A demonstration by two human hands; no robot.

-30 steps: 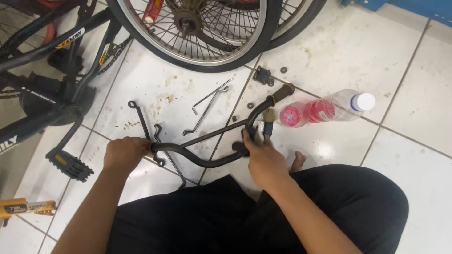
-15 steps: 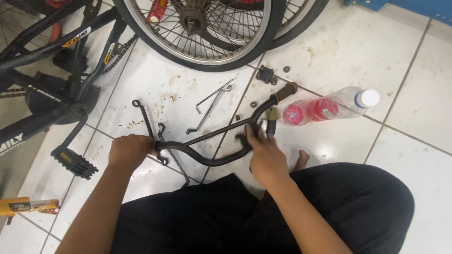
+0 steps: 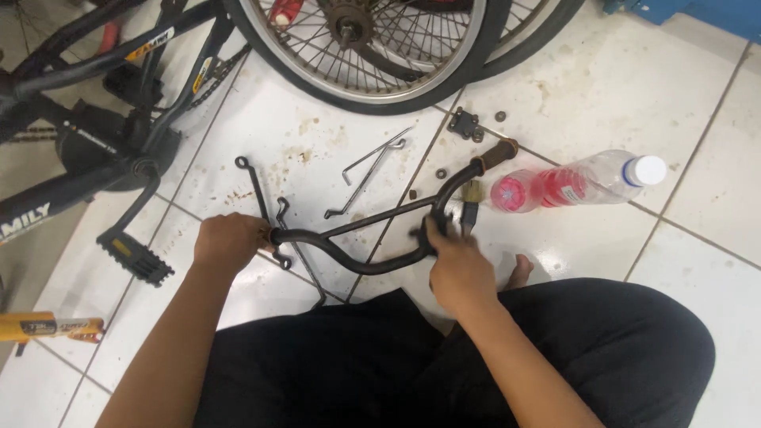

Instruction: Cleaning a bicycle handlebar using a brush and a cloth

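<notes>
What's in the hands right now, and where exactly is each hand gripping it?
Both hold the black bicycle handlebar: the left hand wraps its left end, and the right hand grips the bend below the right upright.

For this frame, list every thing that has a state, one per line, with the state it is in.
Handlebar: off the bike, held over the tiled floor at both ends.
Left hand: closed round the bar's left end.
Right hand: gripping the bar's right bend.
Plastic bottle: lying on its side, cap on, pink liquid inside.
Bicycle wheel: resting against the floor.
Pedal: on its crank, near the floor.
Bent metal rods: loose on the tiles.
</notes>
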